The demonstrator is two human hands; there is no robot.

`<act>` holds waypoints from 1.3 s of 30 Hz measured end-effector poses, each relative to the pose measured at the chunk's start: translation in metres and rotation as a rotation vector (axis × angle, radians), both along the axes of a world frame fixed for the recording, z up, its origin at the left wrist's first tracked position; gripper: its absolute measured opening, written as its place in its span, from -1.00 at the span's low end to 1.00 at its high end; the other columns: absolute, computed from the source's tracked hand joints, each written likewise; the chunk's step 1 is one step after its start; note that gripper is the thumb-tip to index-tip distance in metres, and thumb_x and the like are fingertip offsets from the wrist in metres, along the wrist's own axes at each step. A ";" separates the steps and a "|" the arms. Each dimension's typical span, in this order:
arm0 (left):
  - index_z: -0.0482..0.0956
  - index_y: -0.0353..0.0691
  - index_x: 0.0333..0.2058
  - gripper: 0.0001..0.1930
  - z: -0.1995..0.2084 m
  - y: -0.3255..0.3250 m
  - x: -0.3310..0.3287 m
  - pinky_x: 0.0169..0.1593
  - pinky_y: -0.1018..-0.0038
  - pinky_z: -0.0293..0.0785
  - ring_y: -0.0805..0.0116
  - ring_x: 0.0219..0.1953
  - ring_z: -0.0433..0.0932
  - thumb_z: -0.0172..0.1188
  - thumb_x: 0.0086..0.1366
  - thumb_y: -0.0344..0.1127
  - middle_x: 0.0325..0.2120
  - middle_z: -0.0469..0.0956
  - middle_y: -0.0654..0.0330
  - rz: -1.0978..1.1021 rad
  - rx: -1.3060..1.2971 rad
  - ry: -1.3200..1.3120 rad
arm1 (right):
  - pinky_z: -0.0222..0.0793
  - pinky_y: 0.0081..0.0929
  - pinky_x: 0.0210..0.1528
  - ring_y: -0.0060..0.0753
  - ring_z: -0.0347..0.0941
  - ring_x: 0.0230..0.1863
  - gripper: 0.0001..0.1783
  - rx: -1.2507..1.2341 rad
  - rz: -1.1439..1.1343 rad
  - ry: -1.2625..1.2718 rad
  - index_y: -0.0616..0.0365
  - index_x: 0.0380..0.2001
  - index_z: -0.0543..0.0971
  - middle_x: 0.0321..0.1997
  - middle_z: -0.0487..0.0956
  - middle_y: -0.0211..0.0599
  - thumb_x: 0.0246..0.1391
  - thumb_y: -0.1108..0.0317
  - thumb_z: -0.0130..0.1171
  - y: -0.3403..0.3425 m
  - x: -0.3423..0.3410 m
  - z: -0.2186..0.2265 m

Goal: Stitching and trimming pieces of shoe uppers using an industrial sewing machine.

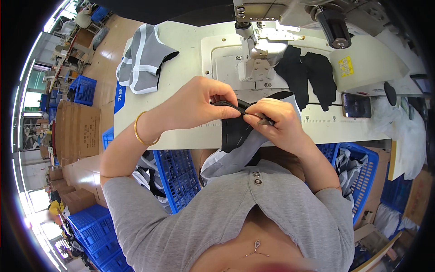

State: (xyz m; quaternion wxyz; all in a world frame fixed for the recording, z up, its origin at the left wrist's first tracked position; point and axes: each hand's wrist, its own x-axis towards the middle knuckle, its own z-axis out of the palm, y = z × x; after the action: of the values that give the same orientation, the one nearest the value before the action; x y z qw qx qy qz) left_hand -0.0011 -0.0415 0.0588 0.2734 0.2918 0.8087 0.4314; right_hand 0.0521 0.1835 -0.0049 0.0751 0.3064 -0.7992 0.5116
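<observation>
Both hands meet over the front edge of the sewing table, pinching the edge of a black and grey fabric piece (234,135). My left hand (192,103) is closed on the black edge, thumb and fingertips together. My right hand (282,121) grips the same cloth just beside it. A dark pointed end pokes out by the right fingers; I cannot tell whether it is cloth or a tool. The grey part of the piece (225,164) hangs over the table edge toward my lap. Beyond the hands stands the sewing machine (259,61), its lamp lit.
A grey fabric piece with white stripes (148,54) lies at the table's left. Two black fabric pieces (321,80) lie right of the needle area, near a phone (356,105). Blue crates (180,174) with cloth stand below on both sides. Clear plastic (404,131) hangs at right.
</observation>
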 end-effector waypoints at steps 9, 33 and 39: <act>0.64 -0.36 -0.37 -0.88 -0.011 -0.003 -0.004 -0.32 0.64 0.39 0.60 -0.40 0.48 0.39 0.13 -0.47 -0.46 0.58 0.30 0.186 0.121 -0.177 | 0.33 -0.41 -0.42 -0.26 0.44 -0.52 -0.83 -0.085 -0.052 -0.079 0.26 -0.38 0.59 -0.52 0.52 -0.22 0.04 0.38 0.33 0.002 0.002 -0.004; 0.66 -0.26 -0.21 -0.86 0.007 0.027 -0.082 -0.06 0.58 0.38 0.56 -0.21 0.51 0.25 0.28 -0.39 -0.29 0.65 0.29 0.283 0.339 -0.221 | 0.16 -0.66 -0.49 -0.80 0.20 -0.52 -0.82 -0.398 -0.309 -0.257 0.30 -0.40 0.59 -0.63 0.41 -0.57 0.16 0.36 0.19 0.000 -0.028 0.015; 0.66 -0.27 -0.16 -0.82 0.012 0.037 -0.083 0.01 0.52 0.36 0.50 -0.14 0.53 0.19 0.31 -0.38 -0.23 0.65 0.23 0.347 0.319 -0.277 | 0.13 -0.68 -0.50 -0.81 0.19 -0.52 -0.81 -0.451 -0.330 -0.275 0.29 -0.38 0.61 -0.63 0.40 -0.62 0.18 0.36 0.19 0.002 -0.033 0.023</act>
State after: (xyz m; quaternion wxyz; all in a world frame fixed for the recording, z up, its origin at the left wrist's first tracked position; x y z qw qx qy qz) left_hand -0.0841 -0.0041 0.0704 0.2540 0.1268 0.7233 0.6295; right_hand 0.0195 0.1855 0.0184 0.1145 0.0761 -0.7073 0.6935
